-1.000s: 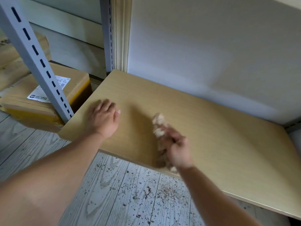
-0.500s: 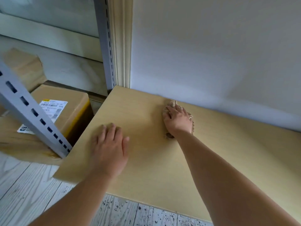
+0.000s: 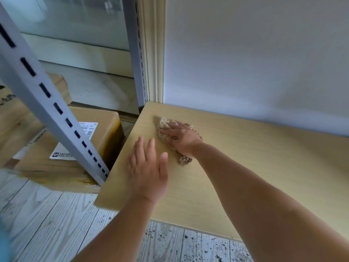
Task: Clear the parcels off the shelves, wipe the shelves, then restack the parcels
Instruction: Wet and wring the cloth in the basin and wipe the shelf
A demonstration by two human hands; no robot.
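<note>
One shelf (image 3: pixel 245 167), one cloth (image 3: pixel 164 125), two parcels (image 3: pixel 62 148), two hands

The shelf (image 3: pixel 236 167) is matt, pale wood-grain board carrying a rough, crumpled beige cloth (image 3: pixel 166 125), while left of the shelf stand a grey painted metal upright (image 3: pixel 47 106) and a brown cardboard parcel (image 3: pixel 105 127) with a white paper label (image 3: pixel 88 129).
</note>
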